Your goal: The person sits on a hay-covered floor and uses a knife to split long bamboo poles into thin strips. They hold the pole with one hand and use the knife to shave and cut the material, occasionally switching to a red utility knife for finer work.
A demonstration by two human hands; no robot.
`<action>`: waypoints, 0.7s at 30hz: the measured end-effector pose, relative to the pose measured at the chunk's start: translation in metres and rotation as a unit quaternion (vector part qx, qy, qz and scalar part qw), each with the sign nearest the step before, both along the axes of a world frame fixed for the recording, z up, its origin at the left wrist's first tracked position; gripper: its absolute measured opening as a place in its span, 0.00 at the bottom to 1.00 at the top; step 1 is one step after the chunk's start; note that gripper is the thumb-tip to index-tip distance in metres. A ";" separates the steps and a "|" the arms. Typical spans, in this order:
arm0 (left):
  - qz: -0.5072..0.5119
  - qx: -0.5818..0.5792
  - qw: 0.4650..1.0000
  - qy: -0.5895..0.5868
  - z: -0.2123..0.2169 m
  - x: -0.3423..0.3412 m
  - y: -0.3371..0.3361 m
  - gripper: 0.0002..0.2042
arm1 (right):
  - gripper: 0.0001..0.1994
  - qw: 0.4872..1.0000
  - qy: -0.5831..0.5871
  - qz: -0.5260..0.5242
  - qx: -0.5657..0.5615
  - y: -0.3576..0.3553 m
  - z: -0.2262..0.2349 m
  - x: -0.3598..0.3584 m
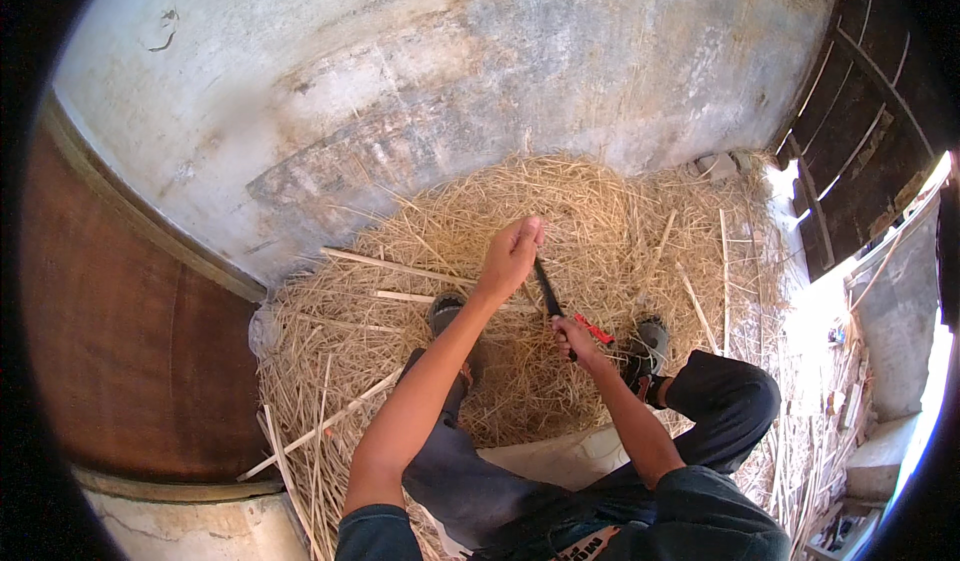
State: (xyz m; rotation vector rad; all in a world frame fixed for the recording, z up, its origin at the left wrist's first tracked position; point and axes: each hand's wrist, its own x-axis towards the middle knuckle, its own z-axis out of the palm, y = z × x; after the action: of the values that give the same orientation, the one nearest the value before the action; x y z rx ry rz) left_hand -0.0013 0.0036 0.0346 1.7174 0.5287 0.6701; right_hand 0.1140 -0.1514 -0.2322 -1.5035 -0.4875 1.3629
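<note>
My right hand [573,339] is wrapped round the handle of a dark, narrow knife [546,289], whose blade points up and away from me. Just beyond the blade's tip, my left hand [512,253] is raised with its fingertips pinched together. Whatever lies in that pinch, if anything, is too small to make out. Beside my right hand is a red item [594,328], its kind unclear. Under both hands spreads a thick layer of pale shavings [530,391], and several longer split strips [390,263] lie on it to the left.
My shod feet rest in the shavings, the left shoe [446,311] and the right shoe [648,343] either side of my hands. A stained wall [450,81] rises ahead. At left stands a brown panel [150,331]; a dark slatted panel [870,111] leans at right.
</note>
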 end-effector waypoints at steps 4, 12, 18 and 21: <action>0.014 -0.125 0.990 -0.066 0.003 -0.008 0.005 0.22 | 0.20 0.984 0.027 -0.161 0.072 -0.002 0.018 -0.033; -0.086 -0.109 0.988 -0.062 -0.003 -0.007 0.017 0.24 | 0.22 0.950 -0.206 -0.173 0.159 0.008 0.061 -0.036; -0.094 -0.076 0.991 -0.056 -0.003 -0.001 0.015 0.25 | 0.23 0.908 -0.386 -0.144 0.075 -0.015 0.035 -0.067; -0.115 -0.051 0.991 -0.048 -0.003 0.008 0.012 0.25 | 0.23 0.875 -0.483 0.005 0.021 -0.017 -0.020 -0.071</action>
State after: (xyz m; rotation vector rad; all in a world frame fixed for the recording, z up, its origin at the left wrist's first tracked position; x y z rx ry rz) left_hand 0.0066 0.0156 0.0319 1.6108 0.2870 0.5460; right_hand 0.0433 -0.1683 -0.2519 -2.0835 -1.1252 0.4965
